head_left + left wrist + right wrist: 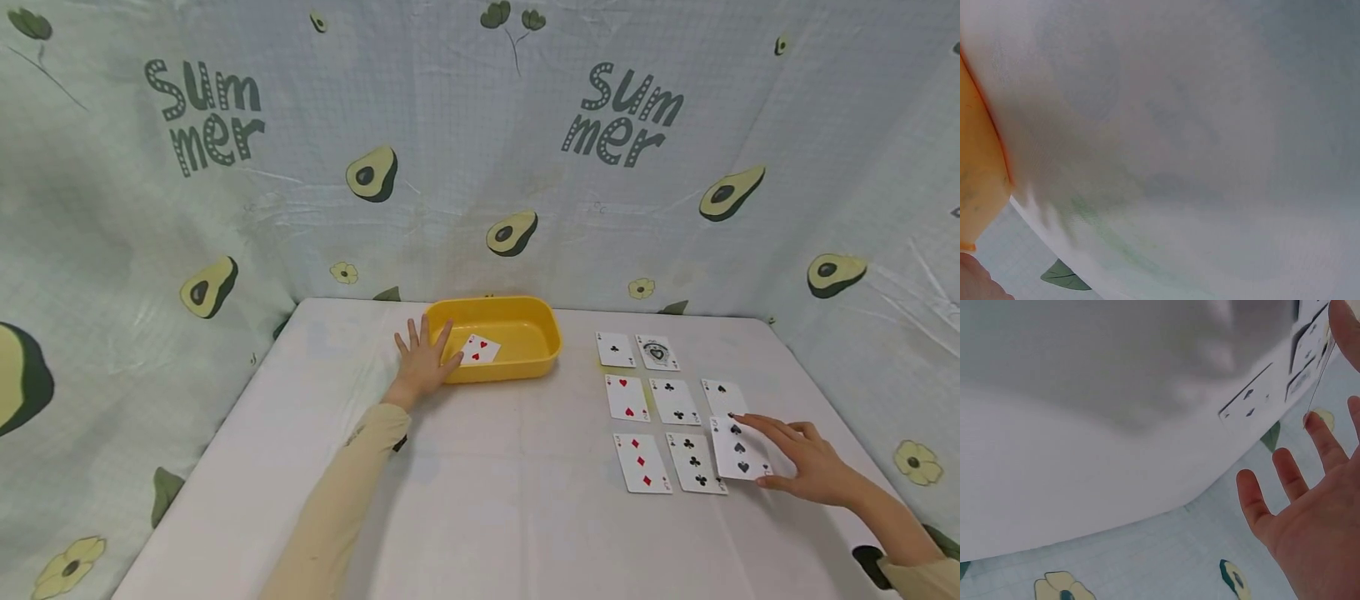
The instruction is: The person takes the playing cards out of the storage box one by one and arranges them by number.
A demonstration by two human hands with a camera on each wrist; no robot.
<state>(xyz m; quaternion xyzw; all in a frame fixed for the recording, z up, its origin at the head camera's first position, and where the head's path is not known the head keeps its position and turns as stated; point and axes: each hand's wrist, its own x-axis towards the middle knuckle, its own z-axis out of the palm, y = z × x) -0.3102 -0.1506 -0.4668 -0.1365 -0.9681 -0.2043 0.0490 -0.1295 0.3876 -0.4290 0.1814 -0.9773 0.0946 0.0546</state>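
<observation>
My right hand (810,467) pinches a three of spades (741,450) between thumb and fingertips, at the right of the table. In the head view this playing card overlaps the lower part of a spade card (722,395); in the right wrist view it shows almost edge-on, with the hand's (1322,531) other fingers spread. My left hand (422,364) rests with spread fingers on the left rim of a yellow tray (517,368). Inside that tray lies a heart card (486,352). The left wrist view catches only the tray's side (979,156) and a bit of hand.
Face-up cards lie in rows at the right, among them a three of diamonds (642,463), a three of clubs (693,461), a two of hearts (627,397) and a two of clubs (674,401). Behind them are a club card (615,349) and a card with an ornate emblem (657,353).
</observation>
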